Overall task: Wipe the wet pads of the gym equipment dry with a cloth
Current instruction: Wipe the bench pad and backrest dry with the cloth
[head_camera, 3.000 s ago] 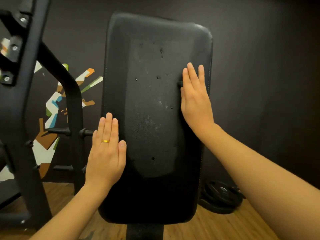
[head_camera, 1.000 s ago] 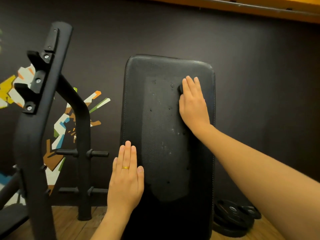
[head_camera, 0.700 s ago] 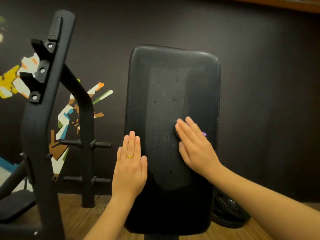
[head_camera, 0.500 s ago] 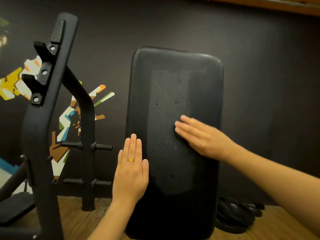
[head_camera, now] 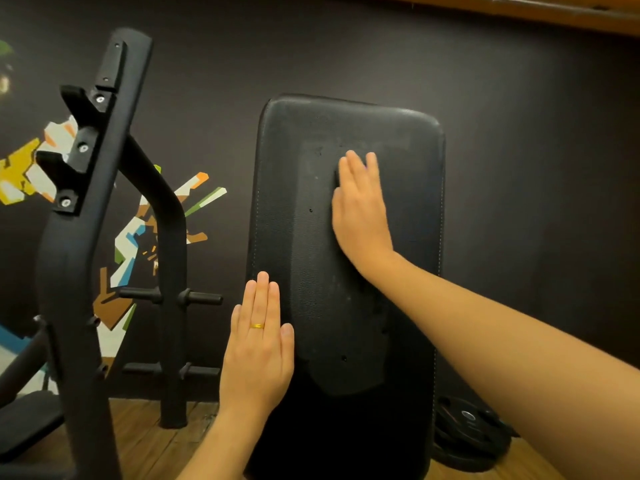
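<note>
- Upright bench pad (head_camera: 304, 258), long axis vertical. Damp-looking patch (head_camera: 346, 341) runs down its centre, below R hand (head_camera: 360, 209).
- R hand, nearer the patch, fingers straight & pointing up, presses dark cloth (head_camera: 336, 180) (mostly hidden) onto pad's upper centre.
- L hand (head_camera: 258, 355) flat, fingers together, rests on pad's lower-left edge, holding nothing.

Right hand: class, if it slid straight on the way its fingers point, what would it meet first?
Nothing stands in its path: the right hand would cross bare pad, then reach the pad's rounded top edge. Beyond that lies the dark wall, how far behind is unclear.
</note>
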The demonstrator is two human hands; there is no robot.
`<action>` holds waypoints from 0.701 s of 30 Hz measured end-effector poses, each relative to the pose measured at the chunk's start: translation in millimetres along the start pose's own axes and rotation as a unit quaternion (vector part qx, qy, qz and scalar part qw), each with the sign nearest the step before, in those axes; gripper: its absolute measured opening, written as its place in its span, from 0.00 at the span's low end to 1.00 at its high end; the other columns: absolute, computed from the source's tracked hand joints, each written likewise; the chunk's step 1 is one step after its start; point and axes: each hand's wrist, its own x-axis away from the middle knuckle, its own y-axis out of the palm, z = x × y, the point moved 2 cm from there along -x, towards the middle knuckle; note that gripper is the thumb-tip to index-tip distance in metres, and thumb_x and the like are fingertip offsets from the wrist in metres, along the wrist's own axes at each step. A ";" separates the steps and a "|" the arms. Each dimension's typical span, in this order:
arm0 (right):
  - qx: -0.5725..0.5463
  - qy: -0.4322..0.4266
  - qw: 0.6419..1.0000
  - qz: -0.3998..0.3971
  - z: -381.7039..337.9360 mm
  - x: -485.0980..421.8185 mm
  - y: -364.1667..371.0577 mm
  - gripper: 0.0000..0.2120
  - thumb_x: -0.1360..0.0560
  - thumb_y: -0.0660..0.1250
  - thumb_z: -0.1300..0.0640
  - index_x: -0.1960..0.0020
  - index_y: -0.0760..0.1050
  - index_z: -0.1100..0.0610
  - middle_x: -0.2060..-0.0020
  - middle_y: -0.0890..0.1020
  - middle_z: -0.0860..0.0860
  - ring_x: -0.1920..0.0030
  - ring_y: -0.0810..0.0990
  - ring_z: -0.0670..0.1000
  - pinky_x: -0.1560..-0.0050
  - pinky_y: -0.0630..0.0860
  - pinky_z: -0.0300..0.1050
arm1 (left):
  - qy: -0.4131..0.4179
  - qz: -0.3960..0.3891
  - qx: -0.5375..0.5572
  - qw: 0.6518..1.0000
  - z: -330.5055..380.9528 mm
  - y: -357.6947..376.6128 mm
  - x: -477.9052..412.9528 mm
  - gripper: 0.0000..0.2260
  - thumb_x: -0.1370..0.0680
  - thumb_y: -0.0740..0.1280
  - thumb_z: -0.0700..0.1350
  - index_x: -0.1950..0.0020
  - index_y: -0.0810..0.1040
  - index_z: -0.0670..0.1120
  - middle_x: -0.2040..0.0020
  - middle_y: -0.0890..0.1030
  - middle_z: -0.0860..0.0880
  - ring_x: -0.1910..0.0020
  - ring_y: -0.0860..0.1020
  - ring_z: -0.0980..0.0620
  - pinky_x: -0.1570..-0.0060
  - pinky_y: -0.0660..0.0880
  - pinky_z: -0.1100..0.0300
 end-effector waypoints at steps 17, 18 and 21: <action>-0.008 -0.147 0.989 -0.005 -46.3 -51.3 23.2 0.25 0.22 0.61 0.72 0.26 0.66 0.64 0.26 0.69 0.57 0.21 0.59 0.63 0.32 0.72 0.49 | -0.005 0.001 0.002 1.000 -1.0 0.8 0.8 0.27 0.16 0.49 0.51 0.18 0.51 0.45 0.17 0.46 0.52 0.18 0.44 0.54 0.25 0.51 0.46; -0.012 -0.125 0.992 0.005 -33.3 -51.9 19.3 0.25 0.22 0.60 0.72 0.25 0.66 0.64 0.26 0.69 0.56 0.21 0.58 0.62 0.32 0.72 0.49 | -0.005 0.002 0.001 1.000 -1.3 0.8 0.5 0.27 0.16 0.50 0.51 0.18 0.51 0.45 0.16 0.47 0.51 0.18 0.44 0.54 0.25 0.51 0.46; -0.009 -0.027 0.999 0.029 19.8 -52.3 -1.1 0.24 0.20 0.54 0.70 0.23 0.64 0.64 0.23 0.66 0.56 0.20 0.55 0.62 0.25 0.64 0.55 | -0.002 0.007 0.001 1.000 -1.0 1.3 0.7 0.27 0.16 0.50 0.51 0.18 0.51 0.45 0.17 0.51 0.48 0.18 0.45 0.53 0.26 0.52 0.45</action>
